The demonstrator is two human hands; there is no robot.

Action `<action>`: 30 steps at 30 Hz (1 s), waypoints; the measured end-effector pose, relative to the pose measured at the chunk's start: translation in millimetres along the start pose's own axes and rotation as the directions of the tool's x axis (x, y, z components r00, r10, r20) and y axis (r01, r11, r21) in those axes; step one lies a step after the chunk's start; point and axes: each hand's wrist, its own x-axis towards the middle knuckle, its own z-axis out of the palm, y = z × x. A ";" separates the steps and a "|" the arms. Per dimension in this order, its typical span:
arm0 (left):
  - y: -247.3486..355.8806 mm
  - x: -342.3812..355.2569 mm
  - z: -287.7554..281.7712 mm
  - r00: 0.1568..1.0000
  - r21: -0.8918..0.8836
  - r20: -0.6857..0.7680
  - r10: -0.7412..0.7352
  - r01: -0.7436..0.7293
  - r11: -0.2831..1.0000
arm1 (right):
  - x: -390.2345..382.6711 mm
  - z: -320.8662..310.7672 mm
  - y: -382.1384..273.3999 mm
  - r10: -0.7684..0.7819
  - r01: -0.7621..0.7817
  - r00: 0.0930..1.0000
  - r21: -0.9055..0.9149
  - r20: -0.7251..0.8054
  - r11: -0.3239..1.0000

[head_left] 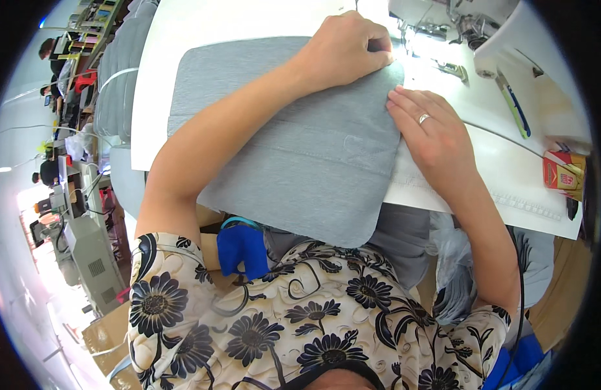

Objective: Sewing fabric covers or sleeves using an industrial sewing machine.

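A large grey fabric piece (pixel 300 162) with rounded corners spreads over the white tabletop, its near edge hanging toward my lap. At its far right corner, beside the sewing machine's needle area (pixel 411 49), the curled fingers of my left hand (pixel 349 52) pinch the edge. My left forearm lies across the cloth. My right hand (pixel 433 133), with a ring on one finger, is closed at the right edge of the same fabric, fingertips pressed together on it; the thumb is hidden. A bright lamp washes out the spot where the cloth meets the machine.
Blue-handled snips (pixel 515 107) and a red and yellow box (pixel 563 172) rest right of the machine. A ruler strip (pixel 524 207) runs along the table's near right edge. Stacked grey cloth (pixel 118 84) stands at the left. Grey pieces and clear plastic (pixel 451 244) lie below the table edge.
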 end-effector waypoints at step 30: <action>-32.4 42.5 9.1 0.992 0.102 -0.023 -0.126 0.128 0.987 | 0.2 25.4 37.2 0.141 -0.154 0.987 -0.187 -0.078 0.970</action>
